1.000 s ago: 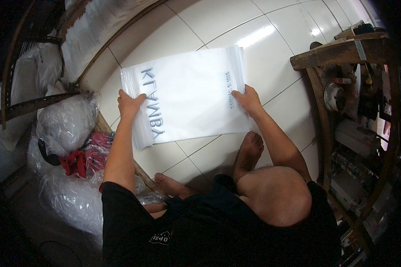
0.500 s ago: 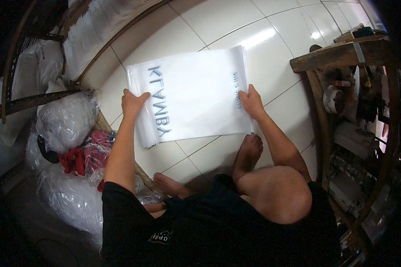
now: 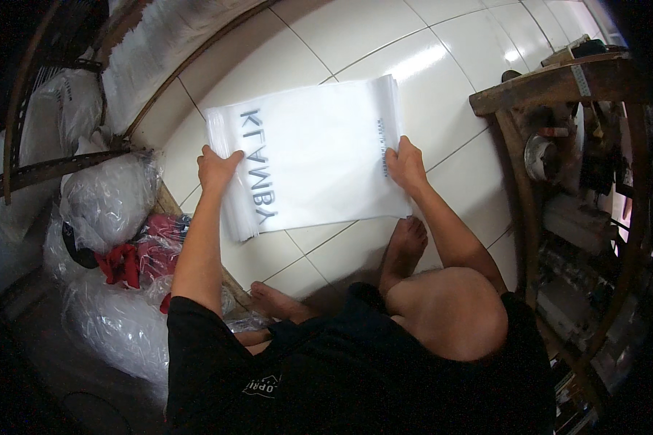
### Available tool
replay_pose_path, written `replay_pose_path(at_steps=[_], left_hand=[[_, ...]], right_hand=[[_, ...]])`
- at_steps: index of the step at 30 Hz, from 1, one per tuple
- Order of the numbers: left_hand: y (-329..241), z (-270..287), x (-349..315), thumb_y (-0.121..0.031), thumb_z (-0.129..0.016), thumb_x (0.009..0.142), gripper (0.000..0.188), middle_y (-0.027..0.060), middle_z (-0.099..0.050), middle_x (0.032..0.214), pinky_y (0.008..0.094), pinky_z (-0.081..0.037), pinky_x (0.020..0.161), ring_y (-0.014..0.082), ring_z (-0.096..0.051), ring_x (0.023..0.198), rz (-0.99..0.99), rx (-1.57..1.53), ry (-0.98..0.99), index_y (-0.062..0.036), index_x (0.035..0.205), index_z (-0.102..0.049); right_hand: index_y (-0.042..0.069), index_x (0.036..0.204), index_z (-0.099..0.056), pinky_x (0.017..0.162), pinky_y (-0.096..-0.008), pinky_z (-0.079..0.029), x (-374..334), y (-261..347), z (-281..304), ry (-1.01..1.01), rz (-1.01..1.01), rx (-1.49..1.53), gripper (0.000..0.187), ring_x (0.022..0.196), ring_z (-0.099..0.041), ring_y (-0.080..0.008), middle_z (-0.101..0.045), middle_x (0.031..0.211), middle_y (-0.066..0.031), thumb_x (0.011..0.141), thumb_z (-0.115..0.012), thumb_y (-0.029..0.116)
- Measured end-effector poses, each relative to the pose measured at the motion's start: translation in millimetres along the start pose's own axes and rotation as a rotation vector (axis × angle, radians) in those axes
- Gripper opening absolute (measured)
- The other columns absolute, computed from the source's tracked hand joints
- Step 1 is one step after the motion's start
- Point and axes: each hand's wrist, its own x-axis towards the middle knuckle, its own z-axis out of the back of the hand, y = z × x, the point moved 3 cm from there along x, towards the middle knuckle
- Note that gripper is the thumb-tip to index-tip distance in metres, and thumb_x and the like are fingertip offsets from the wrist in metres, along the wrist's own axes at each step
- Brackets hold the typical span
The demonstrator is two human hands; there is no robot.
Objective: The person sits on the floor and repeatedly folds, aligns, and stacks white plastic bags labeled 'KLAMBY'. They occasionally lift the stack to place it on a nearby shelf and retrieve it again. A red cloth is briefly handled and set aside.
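A stack of white translucent plastic bags (image 3: 323, 156) with dark printing is held out flat between my two hands, above the tiled floor. My left hand (image 3: 218, 169) is closed on the left side, thumb on top and the fingers hidden beneath. Along that side the layers fan out and curl into several folds. My right hand (image 3: 407, 167) grips the right edge, its thumb on the upper face. That edge bends upward a little near the far corner.
Clear plastic sacks (image 3: 112, 196), one with red cloth (image 3: 120, 264) by it, crowd the left behind a dark metal rack bar (image 3: 65, 170). To the right stands a wooden bench (image 3: 551, 90) with cluttered shelves. My bare foot (image 3: 408, 239) rests below the stack on white tiles.
The stack's right edge curls in slightly more, and my right hand has shifted a touch. My left hand keeps its hold in the same place.
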Motion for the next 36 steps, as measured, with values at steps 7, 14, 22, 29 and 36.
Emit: replay_pose_path(at_steps=[7,14,22,29,36], left_hand=[[-2,-2,-3,-0.05,-0.078,0.066,0.097,0.0296,-0.051,0.125,0.0465,-0.048,0.096,0.0429,-0.058,0.112,0.015,-0.005,-0.021,0.0057,0.134,-0.038],[-7,-2,-1,-0.056,-0.077,0.065,0.104,0.0319,-0.048,0.129,0.047,-0.046,0.1,0.0442,-0.055,0.116,0.019,-0.03,0.005,0.0064,0.137,-0.034],[-4,-7,10,-0.05,-0.075,0.067,0.099,0.0323,-0.046,0.132,0.0472,-0.045,0.101,0.0453,-0.053,0.119,0.109,0.009,0.042,0.0075,0.137,-0.034],[-1,-10,17,-0.041,-0.073,0.069,0.09,0.0307,-0.05,0.129,0.0442,-0.047,0.099,0.0415,-0.056,0.116,0.102,0.037,0.041,0.0083,0.135,-0.038],[-3,-6,14,-0.044,-0.076,0.064,0.091,0.0296,-0.055,0.124,0.0424,-0.05,0.096,0.041,-0.06,0.111,0.089,0.004,0.034,0.0085,0.129,-0.042]], right_hand=[[-0.006,0.101,-0.047,0.083,-0.0533,-0.049,-1,5,-1,-0.003,-0.107,0.053,0.026,0.092,-0.063,-0.0493,-0.063,0.094,-0.0342,0.09,-0.054,0.017],[-0.007,0.114,-0.048,0.089,-0.0497,-0.048,-8,3,3,-0.169,0.003,-0.092,0.044,0.1,-0.06,-0.0446,-0.059,0.105,-0.0309,0.088,-0.06,0.026],[-0.005,0.112,-0.056,0.094,-0.0502,-0.046,8,1,15,-0.024,-0.044,-0.182,0.036,0.108,-0.054,-0.0423,-0.054,0.116,-0.0262,0.09,-0.061,0.024],[-0.005,0.108,-0.056,0.091,-0.0488,-0.048,0,1,13,-0.054,0.116,-0.233,0.031,0.104,-0.055,-0.0423,-0.054,0.111,-0.0259,0.087,-0.064,0.017],[-0.006,0.116,-0.051,0.092,-0.0465,-0.048,1,3,23,-0.057,-0.055,-0.068,0.044,0.108,-0.054,-0.0429,-0.054,0.114,-0.0272,0.085,-0.067,0.021]])
